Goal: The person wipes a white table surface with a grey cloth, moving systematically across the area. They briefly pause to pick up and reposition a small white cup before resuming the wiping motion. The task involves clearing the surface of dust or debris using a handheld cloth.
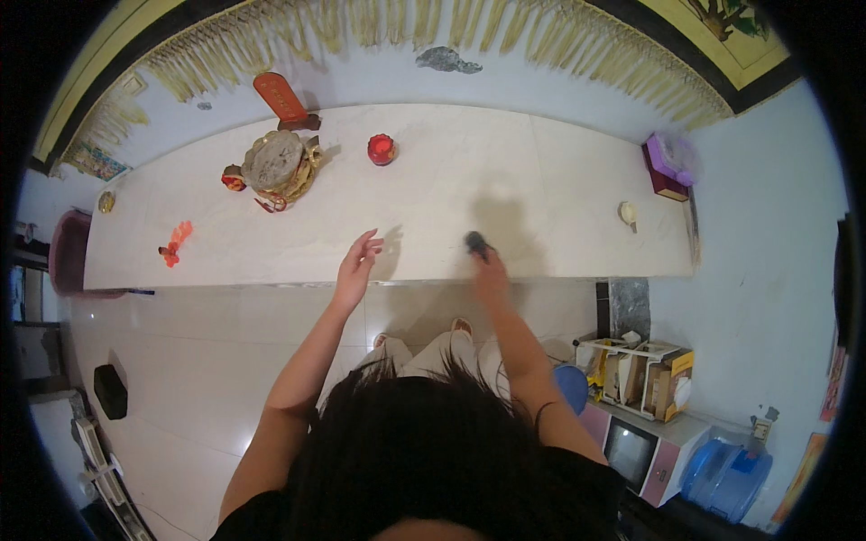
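My right hand (492,268) is closed around a small dark object (476,241) over the front part of a long white tabletop (446,182). Motion blurs the object, so its kind cannot be told; it may be a brush. To the left, my left hand (358,262) hovers above the table's front edge with its fingers apart and nothing in them. Beyond it stands a red candle holder (381,149). Farther left is a gold-coloured incense burner (281,163) filled with grey ash, with a second red holder (233,178) beside it.
A red upright plaque (280,98) stands behind the burner. An orange-red ornament (176,242) lies at left. At right are a small pale object (628,215) and a purple plastic box (670,159) on a dark red box. Fringe (433,24) hangs along the wall.
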Demonstrator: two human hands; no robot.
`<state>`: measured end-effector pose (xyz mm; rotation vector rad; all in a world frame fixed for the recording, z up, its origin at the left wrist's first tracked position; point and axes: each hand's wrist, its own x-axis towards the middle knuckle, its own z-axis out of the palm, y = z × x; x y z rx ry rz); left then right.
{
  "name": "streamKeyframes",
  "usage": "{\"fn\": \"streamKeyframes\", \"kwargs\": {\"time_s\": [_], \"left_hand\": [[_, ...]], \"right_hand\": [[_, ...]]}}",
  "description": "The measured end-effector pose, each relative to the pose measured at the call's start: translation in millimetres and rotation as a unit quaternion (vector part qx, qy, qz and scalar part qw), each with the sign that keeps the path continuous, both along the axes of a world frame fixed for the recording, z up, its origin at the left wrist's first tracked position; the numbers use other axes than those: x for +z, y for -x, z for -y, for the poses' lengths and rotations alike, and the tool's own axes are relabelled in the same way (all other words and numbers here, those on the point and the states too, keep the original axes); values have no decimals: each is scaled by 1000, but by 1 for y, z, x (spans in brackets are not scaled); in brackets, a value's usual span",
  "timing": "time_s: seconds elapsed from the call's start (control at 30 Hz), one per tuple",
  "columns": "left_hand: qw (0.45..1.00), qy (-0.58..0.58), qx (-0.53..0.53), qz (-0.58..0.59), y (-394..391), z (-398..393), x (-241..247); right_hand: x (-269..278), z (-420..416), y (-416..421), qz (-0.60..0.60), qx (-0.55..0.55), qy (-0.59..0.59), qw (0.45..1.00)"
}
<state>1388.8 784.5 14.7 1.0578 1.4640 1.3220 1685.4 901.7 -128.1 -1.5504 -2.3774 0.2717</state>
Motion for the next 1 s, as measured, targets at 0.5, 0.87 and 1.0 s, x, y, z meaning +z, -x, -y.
{"fn": "streamKeyframes", "kwargs": {"time_s": [0.5,0.87,1.0], "left_hand": [[999,-37,24,20,-125,-87,38],[997,-23,56,46,-174,-102,19],[998,-13,44,43,-181,-99,20]], "right_hand": [[21,-2,6,-162,-7,213,964],[23,-128,-195,-157,-218,191,944],[-22,-128,-224,-24,-174,38,984]]}}
